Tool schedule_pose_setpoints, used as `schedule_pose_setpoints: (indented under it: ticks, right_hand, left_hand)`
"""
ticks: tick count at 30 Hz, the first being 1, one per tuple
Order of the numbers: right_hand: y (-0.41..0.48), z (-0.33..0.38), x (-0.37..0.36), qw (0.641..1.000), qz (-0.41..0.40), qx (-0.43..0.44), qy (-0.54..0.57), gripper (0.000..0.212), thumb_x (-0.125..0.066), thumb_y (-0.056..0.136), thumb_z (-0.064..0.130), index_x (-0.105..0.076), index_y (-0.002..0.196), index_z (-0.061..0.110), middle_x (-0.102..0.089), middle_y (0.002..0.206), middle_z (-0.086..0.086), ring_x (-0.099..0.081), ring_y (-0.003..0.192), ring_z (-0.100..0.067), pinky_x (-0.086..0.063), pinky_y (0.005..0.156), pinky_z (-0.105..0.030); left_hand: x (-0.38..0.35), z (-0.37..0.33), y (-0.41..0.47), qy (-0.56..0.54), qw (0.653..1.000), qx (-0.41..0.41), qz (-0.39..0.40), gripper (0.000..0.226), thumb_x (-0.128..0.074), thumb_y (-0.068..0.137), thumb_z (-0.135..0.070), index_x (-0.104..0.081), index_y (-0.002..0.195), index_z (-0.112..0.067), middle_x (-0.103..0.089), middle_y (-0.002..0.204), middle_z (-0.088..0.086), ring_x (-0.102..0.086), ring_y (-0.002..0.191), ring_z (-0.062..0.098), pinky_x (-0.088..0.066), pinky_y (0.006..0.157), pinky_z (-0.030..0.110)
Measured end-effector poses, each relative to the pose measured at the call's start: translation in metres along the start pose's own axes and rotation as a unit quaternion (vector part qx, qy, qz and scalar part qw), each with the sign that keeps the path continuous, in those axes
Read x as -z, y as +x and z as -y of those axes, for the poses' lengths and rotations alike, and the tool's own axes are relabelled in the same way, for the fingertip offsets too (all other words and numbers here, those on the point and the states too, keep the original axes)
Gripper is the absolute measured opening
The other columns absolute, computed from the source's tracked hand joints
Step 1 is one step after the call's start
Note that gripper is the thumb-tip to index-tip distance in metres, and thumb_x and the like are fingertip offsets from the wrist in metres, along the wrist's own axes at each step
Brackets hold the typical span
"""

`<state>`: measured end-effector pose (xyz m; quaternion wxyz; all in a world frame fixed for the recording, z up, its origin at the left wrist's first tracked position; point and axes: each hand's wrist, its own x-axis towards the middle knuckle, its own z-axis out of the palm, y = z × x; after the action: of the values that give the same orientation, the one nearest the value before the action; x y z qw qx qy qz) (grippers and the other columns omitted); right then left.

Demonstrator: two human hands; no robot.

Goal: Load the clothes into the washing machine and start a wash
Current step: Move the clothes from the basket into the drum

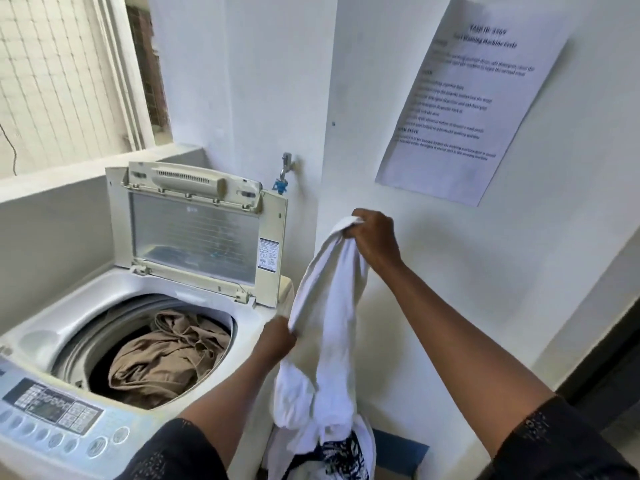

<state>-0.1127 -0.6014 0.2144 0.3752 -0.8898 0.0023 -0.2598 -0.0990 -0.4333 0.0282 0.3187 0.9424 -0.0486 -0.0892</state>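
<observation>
1 washer (52, 327), 2 hands (277, 339) (375, 237), 1 wht garment (329, 323), 1 brn garment (166, 358)

Up and right of the washing machine (258, 318), the text on the wall sheet (474, 98) is too blurred to read, beside the machine the white garment (325, 306) and a dark patterned cloth (341, 457) run off the bottom edge, and the labels on its control panel (52, 410), cut by the left edge, are too small to read.

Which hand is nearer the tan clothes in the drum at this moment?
Left. The left hand grips the white garment just right of the tan clothes; the right hand holds the garment's top end, higher and farther right.
</observation>
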Motion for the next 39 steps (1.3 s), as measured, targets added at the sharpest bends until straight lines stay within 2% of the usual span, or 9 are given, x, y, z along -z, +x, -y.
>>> schedule_pose_setpoints:
  ticks: [3, 6, 11, 14, 18, 27, 30, 34, 39]
  right_hand:
    - [0.015, 0.019, 0.023, 0.995, -0.087, -0.018, 0.051, 0.01, -0.06, 0.069, 0.007, -0.057, 0.066, -0.003, -0.06, 0.066, -0.021, -0.053, 0.068, -0.029, -0.032, 0.06, -0.027]
    - [0.026, 0.031, 0.036, 0.993, -0.111, -0.025, 0.023, 0.008, -0.057, 0.072, 0.008, -0.056, 0.065, 0.006, -0.063, 0.073, -0.02, -0.05, 0.077, -0.033, -0.021, 0.061, -0.031]
    - [0.045, 0.061, 0.042, 0.992, -0.124, -0.017, 0.035, 0.015, -0.055, 0.082, 0.014, -0.056, 0.076, 0.0, -0.062, 0.082, -0.021, -0.056, 0.089, -0.039, -0.034, 0.066, -0.032]
    - [0.059, 0.091, 0.036, 0.993, -0.11, 0.03, -0.002, 0.017, -0.053, 0.09, 0.022, -0.051, 0.079, 0.009, -0.063, 0.091, -0.019, -0.057, 0.093, -0.037, -0.032, 0.067, -0.03]
    - [0.079, 0.137, 0.014, 0.991, -0.092, 0.085, -0.037, 0.024, -0.048, 0.094, 0.035, -0.053, 0.088, 0.012, -0.064, 0.1, -0.018, -0.056, 0.101, -0.038, -0.037, 0.072, -0.034]
    - [0.113, 0.234, -0.114, 0.992, 0.014, 0.038, 0.118, 0.025, -0.051, 0.093, 0.023, -0.061, 0.097, 0.001, -0.065, 0.1, -0.019, -0.061, 0.103, -0.034, -0.05, 0.089, -0.04]
    - [0.119, 0.261, -0.161, 0.989, 0.037, 0.035, 0.138, 0.017, -0.048, 0.094, 0.022, -0.056, 0.089, 0.007, -0.06, 0.094, -0.017, -0.059, 0.102, -0.035, -0.051, 0.087, -0.05]
    - [0.122, 0.265, -0.213, 0.995, 0.052, 0.034, 0.072, 0.016, -0.043, 0.096, 0.023, -0.052, 0.091, 0.011, -0.061, 0.109, -0.023, -0.056, 0.104, -0.035, -0.042, 0.076, -0.032]
    - [0.113, 0.239, -0.275, 0.995, 0.091, -0.039, 0.029, 0.029, -0.04, 0.096, 0.025, -0.057, 0.105, 0.003, -0.06, 0.117, -0.023, -0.054, 0.111, -0.037, -0.041, 0.085, -0.036]
  left_hand:
    - [-0.004, 0.025, -0.005, -0.02, 0.999, 0.019, 0.044, 0.027, -0.048, 0.094, -0.021, -0.06, 0.109, -0.002, -0.064, 0.112, 0.021, -0.06, 0.102, 0.036, -0.045, 0.083, 0.032]
    - [0.019, 0.015, 0.0, -0.093, 0.995, 0.019, 0.001, 0.019, -0.04, 0.096, -0.016, -0.058, 0.097, -0.008, -0.064, 0.103, 0.022, -0.063, 0.092, 0.036, -0.051, 0.076, 0.038]
    - [0.102, -0.038, 0.001, -0.346, 0.934, -0.01, -0.089, 0.019, -0.034, 0.093, -0.004, -0.048, 0.081, -0.007, -0.056, 0.074, 0.02, -0.059, 0.049, 0.02, -0.055, 0.054, 0.038]
    - [0.161, -0.06, 0.012, -0.429, 0.888, -0.05, -0.159, 0.022, -0.033, 0.099, -0.015, -0.052, 0.098, -0.005, -0.058, 0.097, 0.022, -0.064, 0.067, 0.027, -0.056, 0.047, 0.031]
    - [0.238, -0.069, 0.025, -0.368, 0.876, -0.098, -0.295, 0.029, -0.028, 0.1, -0.018, -0.052, 0.102, -0.002, -0.057, 0.109, 0.026, -0.056, 0.102, 0.036, -0.046, 0.087, 0.042]
    - [0.355, -0.032, 0.034, -0.394, 0.825, -0.153, -0.374, 0.023, -0.026, 0.1, -0.023, -0.046, 0.098, -0.012, -0.055, 0.093, 0.009, -0.05, 0.088, 0.024, -0.035, 0.077, 0.03]
    - [0.378, -0.01, 0.043, -0.367, 0.826, -0.169, -0.392, 0.023, -0.025, 0.101, -0.022, -0.044, 0.097, -0.011, -0.056, 0.092, 0.011, -0.05, 0.083, 0.024, -0.032, 0.07, 0.028]
    - [0.374, 0.027, 0.066, -0.339, 0.851, -0.149, -0.372, 0.03, -0.026, 0.101, -0.02, -0.048, 0.107, -0.001, -0.06, 0.103, 0.021, -0.052, 0.088, 0.028, -0.029, 0.068, 0.028]
    - [0.349, 0.079, 0.09, -0.33, 0.881, -0.096, -0.326, 0.031, -0.027, 0.101, -0.018, -0.05, 0.106, 0.001, -0.059, 0.109, 0.024, -0.053, 0.098, 0.032, -0.024, 0.067, 0.026]
